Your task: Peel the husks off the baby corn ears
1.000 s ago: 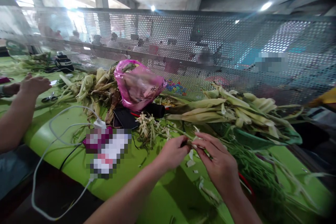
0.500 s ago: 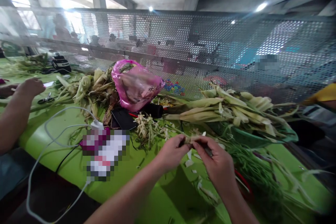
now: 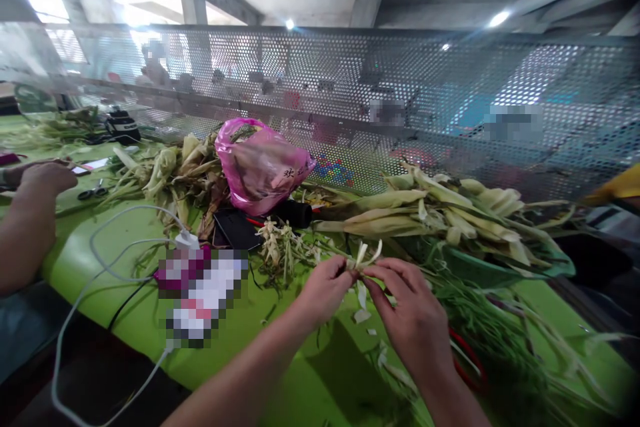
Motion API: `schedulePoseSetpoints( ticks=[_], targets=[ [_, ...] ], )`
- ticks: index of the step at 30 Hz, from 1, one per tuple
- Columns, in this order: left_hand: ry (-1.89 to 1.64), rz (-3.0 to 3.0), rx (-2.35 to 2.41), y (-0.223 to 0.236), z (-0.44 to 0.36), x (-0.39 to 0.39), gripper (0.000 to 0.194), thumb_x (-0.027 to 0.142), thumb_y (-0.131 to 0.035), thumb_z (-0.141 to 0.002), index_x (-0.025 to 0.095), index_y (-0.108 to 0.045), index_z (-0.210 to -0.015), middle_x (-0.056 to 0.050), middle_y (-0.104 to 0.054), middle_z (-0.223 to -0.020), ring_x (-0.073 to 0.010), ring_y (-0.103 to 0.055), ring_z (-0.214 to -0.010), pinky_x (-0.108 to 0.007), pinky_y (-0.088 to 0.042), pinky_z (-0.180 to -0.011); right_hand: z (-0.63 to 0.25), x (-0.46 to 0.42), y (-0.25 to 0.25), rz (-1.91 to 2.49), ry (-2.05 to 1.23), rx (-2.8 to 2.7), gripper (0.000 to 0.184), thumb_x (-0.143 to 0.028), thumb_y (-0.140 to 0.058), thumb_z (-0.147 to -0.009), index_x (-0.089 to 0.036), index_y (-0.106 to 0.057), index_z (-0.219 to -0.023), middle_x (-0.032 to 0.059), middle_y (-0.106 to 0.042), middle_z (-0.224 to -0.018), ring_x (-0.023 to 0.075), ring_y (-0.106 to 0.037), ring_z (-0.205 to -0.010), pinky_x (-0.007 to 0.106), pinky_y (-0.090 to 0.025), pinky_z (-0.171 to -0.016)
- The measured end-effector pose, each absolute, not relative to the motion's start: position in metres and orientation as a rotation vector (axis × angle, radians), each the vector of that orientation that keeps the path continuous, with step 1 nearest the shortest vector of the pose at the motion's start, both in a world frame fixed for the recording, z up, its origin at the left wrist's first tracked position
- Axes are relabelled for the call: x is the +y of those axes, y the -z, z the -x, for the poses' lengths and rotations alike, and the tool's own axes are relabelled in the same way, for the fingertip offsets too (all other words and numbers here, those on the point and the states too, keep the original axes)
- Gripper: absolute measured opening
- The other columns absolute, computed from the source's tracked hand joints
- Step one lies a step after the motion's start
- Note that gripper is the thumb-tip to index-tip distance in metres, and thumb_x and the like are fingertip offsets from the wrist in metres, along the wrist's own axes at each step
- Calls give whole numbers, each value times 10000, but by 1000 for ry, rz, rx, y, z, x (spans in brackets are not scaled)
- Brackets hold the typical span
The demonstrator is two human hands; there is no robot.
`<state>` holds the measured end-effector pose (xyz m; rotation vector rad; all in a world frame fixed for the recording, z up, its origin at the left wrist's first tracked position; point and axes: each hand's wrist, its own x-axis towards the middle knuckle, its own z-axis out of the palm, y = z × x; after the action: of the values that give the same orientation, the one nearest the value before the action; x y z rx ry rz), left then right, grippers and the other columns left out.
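Note:
Between my hands is a small bunch of corn husk strips [image 3: 369,253], pale and fanning upward. The thumb and fingers of my left hand [image 3: 324,288] are closed on its lower end. My right hand [image 3: 413,310] meets it from the other side, its thumb and fingertips pinched at the same spot; the exact grip is partly hidden. Below them, cut husk scraps [image 3: 362,315] lie on the green table [image 3: 240,353]. Just behind my left hand sits a cluster of small husk flowers [image 3: 280,247] with thin stems.
Long dried husks [image 3: 385,213] pile up at right, over a green basket [image 3: 525,265]. Red-handled scissors [image 3: 470,360] lie beside my right forearm. A pink plastic bag [image 3: 260,167], phone [image 3: 237,230], and cabled purple block [image 3: 183,270] stand left. Another person's hand [image 3: 47,177] is far left.
The pale strips now stand up and spread above my fingertips, where earlier they were barely visible. My right-hand fingers have shifted slightly. The other person's hand has moved slightly left and down.

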<state>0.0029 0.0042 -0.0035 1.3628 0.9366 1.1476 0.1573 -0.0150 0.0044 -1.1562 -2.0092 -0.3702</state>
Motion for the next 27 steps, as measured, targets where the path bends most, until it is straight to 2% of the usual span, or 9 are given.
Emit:
schedulePoseSetpoints(
  ticks=[7, 14, 22, 25, 27],
  targets=[
    [-1202, -1402, 1006, 10, -6, 6, 191, 287, -482, -830, 177, -444, -679, 29, -393, -678, -110, -353, -667, -238, -313, -650, -154, -15, -1, 1189, 390, -2055, 144, -304, -477, -939, -212, -566, -874, 73, -641, -916, 223, -618, -861, 330, -455, -758],
    [-1190, -1283, 1034, 9, -8, 4, 184, 283, -483, -834, 180, -437, -688, 42, -356, -635, -97, -322, -601, -222, -253, -553, -149, -14, 2, 1130, 259, -2089, 82, -247, -437, -936, -221, -515, -932, 88, -655, -973, 223, -643, -882, 318, -487, -726],
    [-1267, -1211, 1017, 8, -11, 1, 237, 309, -516, -825, 190, -384, -670, 50, -329, -635, -92, -317, -607, -221, -267, -565, -143, -17, 1, 1096, 249, -2097, 85, -207, -457, -897, -224, -539, -883, 74, -654, -873, 222, -635, -787, 332, -496, -693],
    [-1301, -1196, 1000, 7, -11, 1, 235, 279, -508, -825, 188, -368, -660, 48, -335, -649, -93, -323, -626, -226, -285, -589, -141, -18, 2, 1107, 114, -2068, 107, -238, -480, -897, -218, -578, -860, 77, -663, -878, 227, -637, -802, 347, -500, -715],
    [-1296, -1191, 985, 6, -10, 1, 224, 273, -498, -827, 186, -374, -661, 47, -345, -654, -93, -323, -627, -229, -287, -590, -140, -18, 2, 1140, -108, -1993, 117, -281, -520, -891, -215, -606, -847, 71, -676, -859, 223, -642, -785, 347, -508, -713]
  ],
)
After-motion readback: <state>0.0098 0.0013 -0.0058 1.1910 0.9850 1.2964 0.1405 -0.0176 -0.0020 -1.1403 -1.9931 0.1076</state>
